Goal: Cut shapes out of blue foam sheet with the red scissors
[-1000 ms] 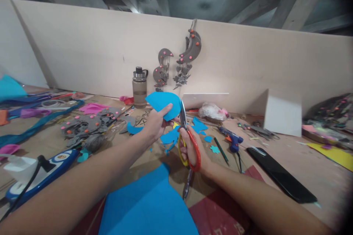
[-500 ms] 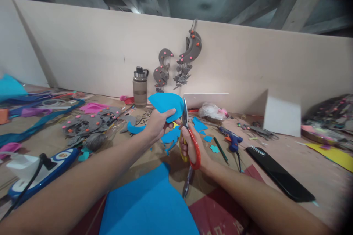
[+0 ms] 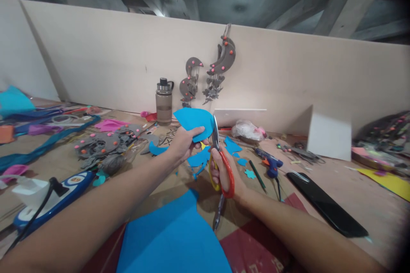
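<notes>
My left hand (image 3: pixel 187 141) pinches a piece of blue felt (image 3: pixel 197 120) above the table, thumb on its near face. In my right hand (image 3: pixel 226 172) are scissors (image 3: pixel 228 179) with one red and one yellow handle loop, blades pointing up. The blades lie against the felt's right edge; whether they bite into it I cannot tell. Below my hands a large blue sheet (image 3: pixel 171 239) covers the near part of the table. Blue offcuts (image 3: pixel 197 160) and a small blue flower shape (image 3: pixel 250 174) lie behind and beside my hands.
A glue gun (image 3: pixel 272 165), a dark green pencil (image 3: pixel 257 175) and a black phone (image 3: pixel 326 204) lie to the right. At left are a power strip (image 3: pixel 53 200) and grey felt pieces (image 3: pixel 99 145). A water bottle (image 3: pixel 164 104) stands by the board, where grey moon ornaments (image 3: pixel 224 59) hang.
The scissors' handle loops have spread slightly farther apart, the red one shifting right. My left hand and the felt piece hold nearly the same place; the whole view has shifted a little.
</notes>
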### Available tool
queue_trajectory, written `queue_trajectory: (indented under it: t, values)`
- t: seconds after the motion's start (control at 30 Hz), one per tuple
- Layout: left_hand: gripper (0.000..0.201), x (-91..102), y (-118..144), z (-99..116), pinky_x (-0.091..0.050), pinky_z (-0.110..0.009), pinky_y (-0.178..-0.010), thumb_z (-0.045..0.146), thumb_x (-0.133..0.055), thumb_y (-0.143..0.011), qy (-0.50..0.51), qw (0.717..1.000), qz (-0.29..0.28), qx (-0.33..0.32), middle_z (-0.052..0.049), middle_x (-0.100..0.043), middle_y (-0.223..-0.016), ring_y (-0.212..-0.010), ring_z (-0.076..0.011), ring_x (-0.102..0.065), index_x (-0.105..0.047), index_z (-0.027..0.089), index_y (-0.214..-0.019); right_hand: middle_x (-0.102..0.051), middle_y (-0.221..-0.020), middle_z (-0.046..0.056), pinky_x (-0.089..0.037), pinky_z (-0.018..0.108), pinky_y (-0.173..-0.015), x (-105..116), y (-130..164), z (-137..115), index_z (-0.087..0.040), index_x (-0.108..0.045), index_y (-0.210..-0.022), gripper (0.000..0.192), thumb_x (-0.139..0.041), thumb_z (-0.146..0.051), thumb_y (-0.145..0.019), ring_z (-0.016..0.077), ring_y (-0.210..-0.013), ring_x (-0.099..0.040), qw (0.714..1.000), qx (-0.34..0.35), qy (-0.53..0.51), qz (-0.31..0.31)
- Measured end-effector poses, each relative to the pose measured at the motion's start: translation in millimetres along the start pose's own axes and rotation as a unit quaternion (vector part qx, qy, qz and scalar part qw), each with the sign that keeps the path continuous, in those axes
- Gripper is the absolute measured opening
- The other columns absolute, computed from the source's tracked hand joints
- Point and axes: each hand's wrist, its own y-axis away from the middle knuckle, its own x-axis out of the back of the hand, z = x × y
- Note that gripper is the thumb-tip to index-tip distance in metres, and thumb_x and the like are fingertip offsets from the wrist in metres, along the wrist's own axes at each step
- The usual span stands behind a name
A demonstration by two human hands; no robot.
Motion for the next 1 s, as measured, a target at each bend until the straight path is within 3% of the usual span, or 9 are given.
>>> queue_trajectory:
  t: [0.23,0.53,0.67,0.77,1.0]
  values:
    - [0.024,3.1,-3.3,0.2,-0.028,-0.021,-0.037,0.025,-0.081,-0.063,0.004,1.0,0.0,0.01,-0.004,-0.063,-0.055,-0.042,-0.0128,-0.057,-0.06,0.015,-0.068,-0.044,-0.059,-0.012,-0.027,0.013,-0.032,-0.1,0.1,2.2,-0.026,-0.04,-0.089,0.051,-0.069,-0.068,-0.082,0.0041,-0.039,-0.032,1.0,0.007,0.008,0.001]
    - [0.035,0.2,-2.5,2.6,-0.032,-0.02,-0.04,0.027,-0.086,-0.061,0.058,0.998,0.014,0.009,0.002,-0.061,-0.059,-0.045,-0.0104,-0.057,-0.055,0.017,-0.074,-0.044,-0.061,-0.011,-0.03,0.014,-0.03,-0.3,1.1,4.1,-0.026,-0.044,-0.094,0.049,-0.065,-0.07,-0.084,0.0045,-0.038,-0.032,1.0,0.017,0.006,0.01]
    - [0.04,-6.3,6.3,-9.3,-0.044,-0.021,-0.055,0.032,-0.088,-0.065,0.136,0.991,-0.009,-0.016,0.003,-0.064,-0.072,-0.06,-0.0095,-0.062,-0.057,0.017,-0.084,-0.044,-0.058,-0.012,-0.032,0.015,-0.03,-0.7,0.9,3.8,-0.026,-0.044,-0.092,0.048,-0.061,-0.071,-0.086,0.0052,-0.037,-0.034,0.999,0.042,0.015,0.017]
    - [0.043,-10.7,12.5,-22.3,-0.05,-0.024,-0.068,0.028,-0.089,-0.063,0.114,0.992,-0.003,-0.057,0.001,-0.068,-0.081,-0.074,-0.0124,-0.065,-0.059,0.018,-0.092,-0.044,-0.056,-0.012,-0.034,0.015,-0.03,-2.8,2.8,3.1,-0.026,-0.041,-0.088,0.049,-0.062,-0.07,-0.085,0.0056,-0.037,-0.036,0.999,0.044,0.01,0.021]
    - [0.043,-13.4,18.8,-32.7,-0.051,-0.031,-0.091,0.028,-0.089,-0.063,-0.002,0.985,0.101,-0.138,-0.005,-0.074,-0.101,-0.095,-0.0194,-0.068,-0.065,0.021,-0.098,-0.041,-0.056,-0.012,-0.033,0.014,-0.029,-7.6,8.4,8.9,-0.025,-0.042,-0.09,0.043,-0.059,-0.066,-0.09,0.0051,-0.036,-0.033,0.999,0.051,0.014,-0.003]
